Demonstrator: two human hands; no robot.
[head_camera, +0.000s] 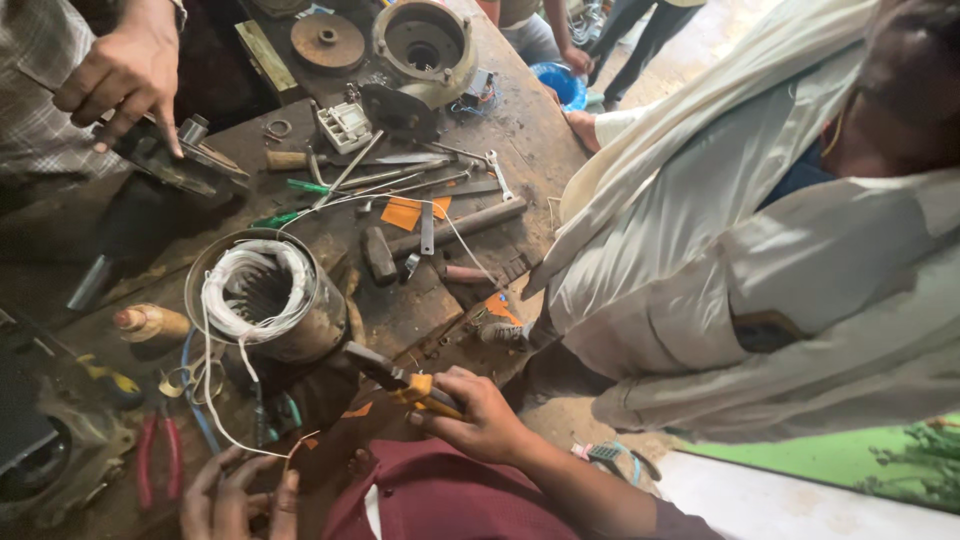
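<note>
Grimy wooden workbench, tool-strewn; right hand grips yellow-handled pliers; left hand pinches thin wire

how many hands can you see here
4: the wearer's left hand at bottom left, right hand holding pliers, another person's hand top left, one on the bench edge; others may be hidden.
</note>
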